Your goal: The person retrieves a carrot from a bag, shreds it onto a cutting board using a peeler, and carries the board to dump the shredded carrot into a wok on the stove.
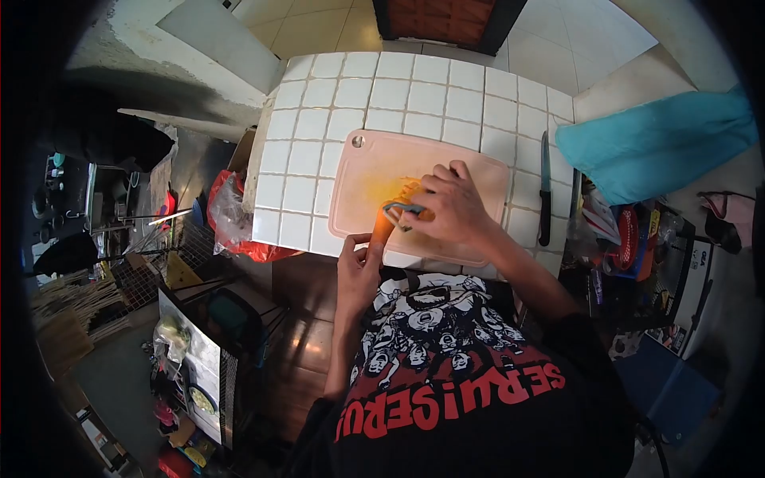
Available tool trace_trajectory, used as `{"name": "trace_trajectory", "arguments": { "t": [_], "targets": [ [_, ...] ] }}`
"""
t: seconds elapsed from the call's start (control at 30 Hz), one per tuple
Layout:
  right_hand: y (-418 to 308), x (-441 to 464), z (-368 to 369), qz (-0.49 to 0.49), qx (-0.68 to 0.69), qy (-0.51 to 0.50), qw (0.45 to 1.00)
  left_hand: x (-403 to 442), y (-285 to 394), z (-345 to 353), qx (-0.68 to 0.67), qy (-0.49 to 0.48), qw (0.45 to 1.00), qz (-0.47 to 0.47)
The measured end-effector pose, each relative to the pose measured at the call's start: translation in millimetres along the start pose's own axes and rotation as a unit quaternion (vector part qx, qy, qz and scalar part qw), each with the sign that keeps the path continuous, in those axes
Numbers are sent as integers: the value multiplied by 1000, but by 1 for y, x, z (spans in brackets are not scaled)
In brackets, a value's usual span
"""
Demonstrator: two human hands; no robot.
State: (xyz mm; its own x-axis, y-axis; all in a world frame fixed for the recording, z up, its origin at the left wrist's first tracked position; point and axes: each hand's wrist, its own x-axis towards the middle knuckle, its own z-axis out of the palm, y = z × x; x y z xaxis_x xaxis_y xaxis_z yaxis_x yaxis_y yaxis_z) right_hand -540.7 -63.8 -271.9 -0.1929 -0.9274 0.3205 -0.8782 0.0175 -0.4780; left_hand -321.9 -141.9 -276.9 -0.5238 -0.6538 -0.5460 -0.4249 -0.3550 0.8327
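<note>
My left hand (358, 269) is closed around the lower end of an orange carrot (382, 229), near the front edge of a pink cutting board (351, 179). In my right hand (454, 205) is a vegetable peeler (396, 211) with a bluish frame, its head against the carrot. Orange peelings (405, 190) lie on the board just beyond the carrot, partly hidden by my right hand. An orange stain shows on the board beside them.
The board rests on a white tiled counter (299, 151). A black-handled knife (545, 187) lies to its right. A turquoise cloth (657, 147) hangs at the right edge, and red and clear plastic bags (231, 209) hang at the left.
</note>
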Motion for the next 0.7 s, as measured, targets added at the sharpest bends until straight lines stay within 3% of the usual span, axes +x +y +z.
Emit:
{"name": "trace_trajectory", "arguments": {
  "t": [0.23, 0.43, 0.63, 0.7],
  "targets": [
    [29, -13, -13, 77, -80, -9, 994, -2, 1, 2, -17, -1, 1000, -1],
    [-16, -10, -4, -34, -17, 38, 999, 1, 13, 11, -38, -22, 998, -39],
    [41, -19, 1, 50, -97, 13, 994, -3, 16, 0, -30, -19, 999, -31],
    [42, -20, -5, 62, -88, 24, 994, -5, 17, 4, 15, 18, 1000, 14]
  ]
}}
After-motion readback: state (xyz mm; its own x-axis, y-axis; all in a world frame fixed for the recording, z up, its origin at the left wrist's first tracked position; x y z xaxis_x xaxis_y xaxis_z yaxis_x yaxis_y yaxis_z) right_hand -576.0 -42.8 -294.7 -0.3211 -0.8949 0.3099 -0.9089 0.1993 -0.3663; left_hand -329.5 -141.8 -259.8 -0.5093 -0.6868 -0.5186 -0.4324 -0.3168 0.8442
